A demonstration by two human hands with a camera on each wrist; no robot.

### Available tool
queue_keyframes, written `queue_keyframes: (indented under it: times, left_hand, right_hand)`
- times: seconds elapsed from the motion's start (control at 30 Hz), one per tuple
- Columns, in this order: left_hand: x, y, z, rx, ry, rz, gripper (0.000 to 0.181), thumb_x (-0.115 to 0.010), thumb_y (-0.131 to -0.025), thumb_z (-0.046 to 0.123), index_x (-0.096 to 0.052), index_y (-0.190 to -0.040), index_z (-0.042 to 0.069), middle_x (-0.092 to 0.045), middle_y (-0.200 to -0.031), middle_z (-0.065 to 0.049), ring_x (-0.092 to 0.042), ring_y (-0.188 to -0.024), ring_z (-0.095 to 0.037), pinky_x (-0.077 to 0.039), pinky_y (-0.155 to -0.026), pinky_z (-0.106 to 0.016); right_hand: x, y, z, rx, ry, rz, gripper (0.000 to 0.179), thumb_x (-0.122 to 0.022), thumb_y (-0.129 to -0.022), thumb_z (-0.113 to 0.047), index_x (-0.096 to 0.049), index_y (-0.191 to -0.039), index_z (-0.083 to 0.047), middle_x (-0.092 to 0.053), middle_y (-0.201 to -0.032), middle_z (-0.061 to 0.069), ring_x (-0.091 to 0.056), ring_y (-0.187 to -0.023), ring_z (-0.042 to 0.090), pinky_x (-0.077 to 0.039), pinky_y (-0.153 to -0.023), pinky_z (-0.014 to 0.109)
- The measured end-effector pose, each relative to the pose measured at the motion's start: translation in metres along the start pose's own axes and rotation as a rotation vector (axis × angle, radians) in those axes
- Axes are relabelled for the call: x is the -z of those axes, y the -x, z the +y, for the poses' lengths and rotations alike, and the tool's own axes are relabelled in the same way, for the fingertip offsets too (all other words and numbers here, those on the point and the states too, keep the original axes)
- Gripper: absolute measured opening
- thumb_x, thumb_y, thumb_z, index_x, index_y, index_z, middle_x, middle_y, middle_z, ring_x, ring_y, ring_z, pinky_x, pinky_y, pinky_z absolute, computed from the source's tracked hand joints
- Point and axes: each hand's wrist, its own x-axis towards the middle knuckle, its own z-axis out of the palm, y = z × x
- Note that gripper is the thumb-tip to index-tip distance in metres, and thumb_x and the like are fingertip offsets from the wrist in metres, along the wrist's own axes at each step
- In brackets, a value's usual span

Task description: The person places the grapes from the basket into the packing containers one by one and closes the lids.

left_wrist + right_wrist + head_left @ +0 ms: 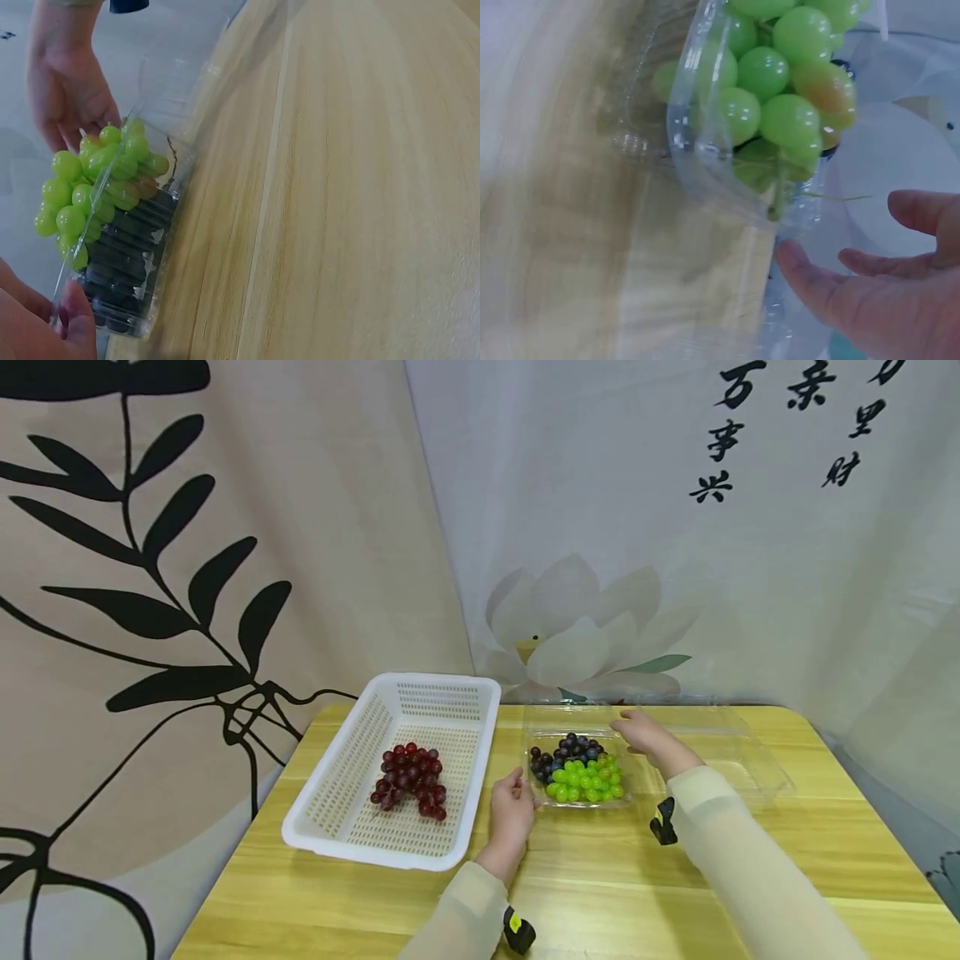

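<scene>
I count 1 basket [367, 853]; inside, 1 red grape bunch [411, 772]; right of it, 1 dark bunch [562, 754], 1 green bunch [587, 780], 2+ clear boxes [588, 805].

1. I can read black brush-style Chinese characters on the hanging cloth [787, 560], all above and to the right of its printed lotus [577, 635].
2. The column nearest the lotus reads, top down: 万 [738, 383], 事 [724, 441], 兴 [710, 487].
3. Farther right of the lotus, up high, I see 亲 [812, 387].
4. Farthest right of the lotus, a cut-off character [888, 370], too partial for me to be sure of, stands over 里 [867, 418] and 财 [841, 469].
</scene>
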Motion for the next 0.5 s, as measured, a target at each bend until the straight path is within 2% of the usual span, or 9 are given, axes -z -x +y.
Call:
queue_keyframes:
  times: [0.17, 0.33, 0.5]
  left_hand:
    - [-0.0009, -0.0006, 0.0009, 0.0, -0.034, -0.003, 0.039, -0.048, -0.093, -0.004, -0.047, -0.131, -0.011, -0.051, -0.098, -0.011, -0.061, -0.07, -0.025, -0.056, -0.061, -0.032]
    - [-0.0004, -0.0012, 0.001, -0.016, -0.067, 0.004, 0.038, -0.048, -0.093, -0.004, -0.049, -0.13, -0.012, -0.053, -0.095, -0.01, -0.062, -0.07, -0.03, -0.051, -0.053, -0.022]
    - [0.0004, -0.0024, 0.0, -0.021, -0.067, 0.007, 0.038, -0.048, -0.093, -0.004, -0.048, -0.13, -0.013, -0.053, -0.095, -0.01, -0.061, -0.067, -0.026, -0.053, -0.054, -0.025]
  right_hand:
    - [-0.0011, -0.0065, 0.0044, -0.044, -0.097, 0.031, 0.063, -0.03, -0.103, -0.021, 0.003, -0.149, 0.004, -0.01, -0.152, 0.031, -0.025, -0.134, 0.045, -0.037, -0.105, 0.049]
    - [-0.0024, -0.0109, 0.0088, -0.056, -0.191, 0.081, 0.061, -0.031, -0.102, -0.02, -0.001, -0.151, 0.0, -0.019, -0.149, 0.028, -0.035, -0.124, 0.037, -0.039, -0.1, 0.045]
    - [-0.0034, -0.0097, 0.0095, -0.032, -0.234, 0.111, 0.06, -0.031, -0.099, -0.014, -0.004, -0.15, 0.001, -0.019, -0.15, 0.029, -0.031, -0.133, 0.041, -0.034, -0.107, 0.049]
